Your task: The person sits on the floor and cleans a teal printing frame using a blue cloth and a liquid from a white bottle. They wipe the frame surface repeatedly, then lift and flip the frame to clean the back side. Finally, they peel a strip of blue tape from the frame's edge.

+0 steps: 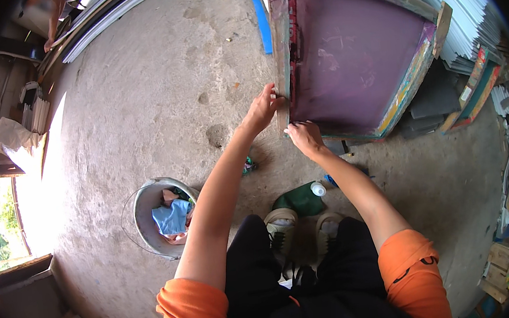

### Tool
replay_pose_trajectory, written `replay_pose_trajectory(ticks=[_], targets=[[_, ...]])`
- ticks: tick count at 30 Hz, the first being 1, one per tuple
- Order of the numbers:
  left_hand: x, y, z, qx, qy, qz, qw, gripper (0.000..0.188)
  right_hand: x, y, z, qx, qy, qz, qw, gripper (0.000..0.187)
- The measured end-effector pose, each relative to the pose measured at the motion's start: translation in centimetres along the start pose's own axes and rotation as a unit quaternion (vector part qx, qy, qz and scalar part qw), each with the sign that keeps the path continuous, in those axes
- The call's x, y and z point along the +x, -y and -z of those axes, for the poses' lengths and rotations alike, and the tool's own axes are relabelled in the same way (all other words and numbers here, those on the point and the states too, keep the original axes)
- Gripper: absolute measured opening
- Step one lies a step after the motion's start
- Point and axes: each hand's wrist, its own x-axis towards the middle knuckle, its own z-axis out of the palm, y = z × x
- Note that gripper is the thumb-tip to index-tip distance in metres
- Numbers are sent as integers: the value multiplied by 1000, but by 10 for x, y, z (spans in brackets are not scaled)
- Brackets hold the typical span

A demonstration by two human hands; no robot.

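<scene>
A screen printing frame (pixel 349 58), with purple mesh and paint-stained wooden rails, is in front of me to the right. My left hand (pixel 262 110) is at the frame's left rail, fingers bent against its outer edge. At the near left corner, my right hand (pixel 306 138) has its fingers curled over the rail, with the thumb pointing left. A dark, reddish strip (pixel 294 38) runs along the inside of the left rail. Whether either hand also pinches something thin, I cannot make out.
A metal bucket (pixel 145 231) of rags stands left of my legs. By my shoes lie a green cloth (pixel 298 200) and a white bottle (pixel 318 189). White sheets (pixel 454 5) and another frame (pixel 475 92) are stacked at right. Another person's arm (pixel 55 22) shows far left.
</scene>
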Motion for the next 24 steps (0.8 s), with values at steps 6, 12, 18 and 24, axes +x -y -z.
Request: replay_pose_trajectory(ticks=[6,12,18,24], targets=[[-12,0,-3,62,-18,-69,996,46,-4,-1,14,-46,48,86,994,10],[-7,12,-5,68,-38,-121,990,45,6,-2,33,-27,-23,42,998,7],[-7,12,-8,77,-37,-135,987,48,21,-22,87,10,-119,79,990,9],[-15,16,-5,29,-13,-59,998,55,35,-21,119,6,-122,-8,993,13]])
